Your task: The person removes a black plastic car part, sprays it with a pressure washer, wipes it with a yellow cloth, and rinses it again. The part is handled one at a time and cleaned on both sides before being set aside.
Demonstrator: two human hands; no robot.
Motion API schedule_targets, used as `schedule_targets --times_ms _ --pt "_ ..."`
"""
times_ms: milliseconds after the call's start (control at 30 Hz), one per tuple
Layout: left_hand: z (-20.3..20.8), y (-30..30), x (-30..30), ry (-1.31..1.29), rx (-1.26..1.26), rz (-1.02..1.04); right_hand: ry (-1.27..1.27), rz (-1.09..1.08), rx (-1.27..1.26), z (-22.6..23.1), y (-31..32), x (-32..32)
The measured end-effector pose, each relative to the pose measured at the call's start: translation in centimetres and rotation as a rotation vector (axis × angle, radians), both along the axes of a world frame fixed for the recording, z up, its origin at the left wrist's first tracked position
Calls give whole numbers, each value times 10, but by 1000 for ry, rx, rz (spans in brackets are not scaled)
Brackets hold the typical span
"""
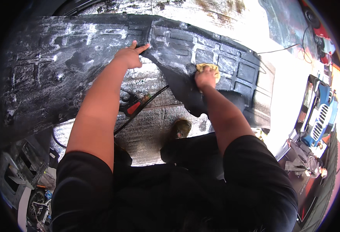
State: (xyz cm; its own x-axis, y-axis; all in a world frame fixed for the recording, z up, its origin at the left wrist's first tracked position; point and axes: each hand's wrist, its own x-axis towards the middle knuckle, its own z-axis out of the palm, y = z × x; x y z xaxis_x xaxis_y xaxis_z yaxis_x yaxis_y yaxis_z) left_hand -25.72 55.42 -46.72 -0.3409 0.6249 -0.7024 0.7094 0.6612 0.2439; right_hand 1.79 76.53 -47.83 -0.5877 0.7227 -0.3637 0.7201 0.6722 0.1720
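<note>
A large black moulded plastic panel (173, 62), which looks like a car underbody cover, stretches across the ground in front of me. White streaks and wet patches mark its ribbed surface. My left hand (129, 58) rests at the inner edge of its middle, thumb and fingers apart, holding nothing. Further right, my right hand (205, 79) presses a crumpled yellow cloth (213, 69) onto the panel's ribs. Its fingers are curled over the cloth and partly hidden by the hand.
A black-and-red spray gun (133, 108) with a dark hose lies between the panel and my shoe (182, 128). Black plastic car parts (23, 164) stand at the lower left. A blue vehicle (319, 121) and people (307, 160) are off to the right.
</note>
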Motion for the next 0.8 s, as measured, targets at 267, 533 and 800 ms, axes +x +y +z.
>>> schedule_targets --times_ms 267,533,800 --pt "-15 3 10 46 -28 -1 238 175 -581 -13 -100 -116" --pt "-7 0 -2 -87 -16 115 -449 -62 -1054 81 -31 12" --pt "0 -4 35 32 205 288 -405 13 -924 164 51 34"
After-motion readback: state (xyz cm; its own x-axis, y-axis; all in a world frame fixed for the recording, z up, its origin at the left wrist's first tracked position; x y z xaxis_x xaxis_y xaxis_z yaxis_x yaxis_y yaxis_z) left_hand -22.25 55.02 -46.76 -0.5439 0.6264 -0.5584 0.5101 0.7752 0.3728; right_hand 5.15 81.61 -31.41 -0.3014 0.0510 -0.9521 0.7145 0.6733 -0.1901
